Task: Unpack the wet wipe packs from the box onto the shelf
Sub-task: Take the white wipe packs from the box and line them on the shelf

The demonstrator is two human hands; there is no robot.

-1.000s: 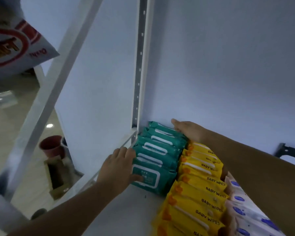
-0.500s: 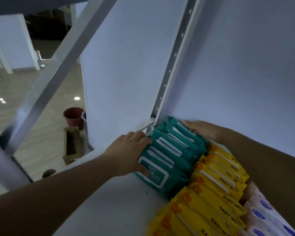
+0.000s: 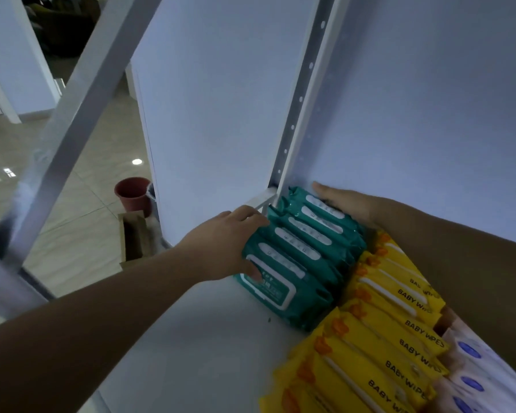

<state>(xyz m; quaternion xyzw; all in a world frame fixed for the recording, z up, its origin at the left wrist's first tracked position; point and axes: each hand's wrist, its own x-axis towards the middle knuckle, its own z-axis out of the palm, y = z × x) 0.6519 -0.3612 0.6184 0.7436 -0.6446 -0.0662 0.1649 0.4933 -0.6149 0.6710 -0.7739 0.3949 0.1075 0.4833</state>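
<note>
A row of several teal wet wipe packs point(image 3: 304, 248) stands on edge on the white shelf point(image 3: 191, 338), in the back left corner by the perforated post point(image 3: 298, 108). My left hand point(image 3: 224, 242) holds the left ends of the row, fingers along the pack ends and thumb curled onto the front pack's face. My right hand point(image 3: 346, 204) lies flat behind the rearmost teal pack, against the back wall. Yellow baby wipe packs point(image 3: 385, 338) form a second row to the right. White packs with blue lids point(image 3: 474, 377) sit beyond them, partly hidden by my right forearm.
The shelf's slanted metal frame bar point(image 3: 81, 114) crosses the left of the view. Below on the tiled floor stand a red bucket point(image 3: 133, 193) and a brown cardboard box point(image 3: 133, 236). Bare shelf surface lies in front of the teal row.
Both hands have stayed on the teal row, which now sits tighter toward the corner post. My view has swung left, bringing more of the floor into sight.
</note>
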